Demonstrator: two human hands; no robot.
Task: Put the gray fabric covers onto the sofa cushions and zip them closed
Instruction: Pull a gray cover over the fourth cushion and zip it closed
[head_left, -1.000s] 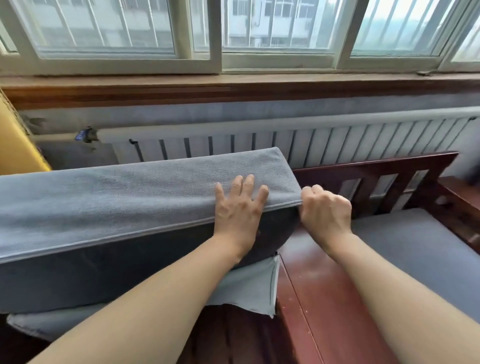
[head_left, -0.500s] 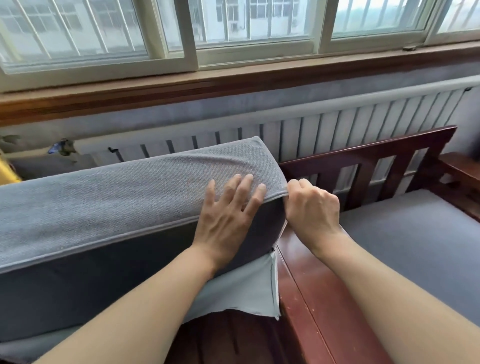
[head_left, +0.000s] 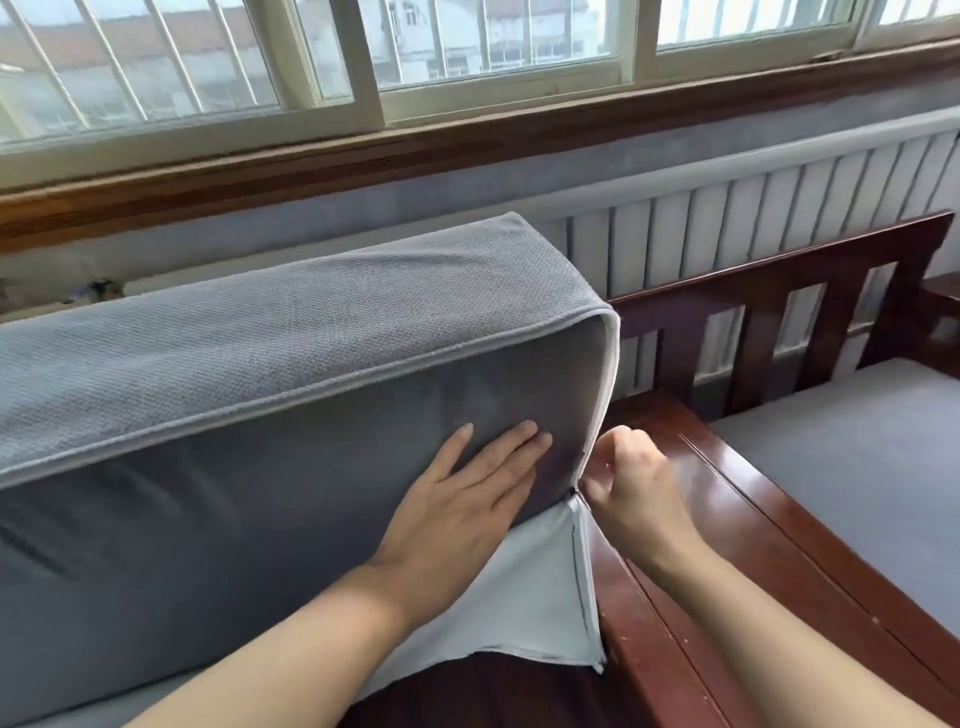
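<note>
Cushion (head_left: 260, 519) left, sofa frame (head_left: 727, 519) right.
I see my left hand (head_left: 457, 514) on the cushion, my right hand (head_left: 631, 483) just beside its right corner; radiator (head_left: 727, 223) far.

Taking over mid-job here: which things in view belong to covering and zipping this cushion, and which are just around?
In the job:
gray cover
dark cushion
zipper
left hand, flat on the cushion
right hand, pinching at the zipper corner

Just around:
wooden sofa frame
seat cushion
radiator
window
</note>
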